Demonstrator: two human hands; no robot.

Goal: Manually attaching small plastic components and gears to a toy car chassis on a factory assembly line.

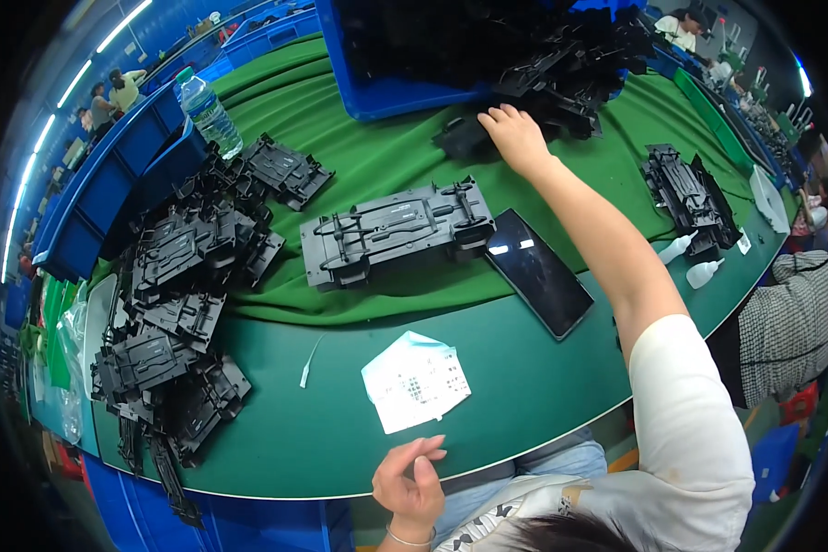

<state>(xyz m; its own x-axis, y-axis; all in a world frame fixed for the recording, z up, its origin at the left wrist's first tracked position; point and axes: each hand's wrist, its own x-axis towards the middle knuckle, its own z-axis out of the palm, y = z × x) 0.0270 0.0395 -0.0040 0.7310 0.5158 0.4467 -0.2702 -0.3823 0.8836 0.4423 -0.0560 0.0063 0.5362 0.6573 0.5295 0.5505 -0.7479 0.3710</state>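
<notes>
My right hand (516, 140) reaches to the far side of the table, its fingers bent over a black plastic part (466, 135) beside the spilling heap; the thumb is hidden. My left hand (408, 486) hovers at the near table edge, fingers loosely curled and apart, with nothing in it. Just beyond it lies a creased white paper (416, 382) with printed marks. A black moulded chassis-like plate (397, 230) rests in the middle of the green cloth (405, 308). Touching or nearly touching its right end is a dark-screened phone (541, 274).
A blue bin (363, 103) overflows with black parts at the back. Similar parts (186, 244) are piled at left, near a water bottle (210, 115) and blue trays (101, 198). At right lie another black part (688, 195) and small white bottles (704, 273). A person (787, 327) sits beyond.
</notes>
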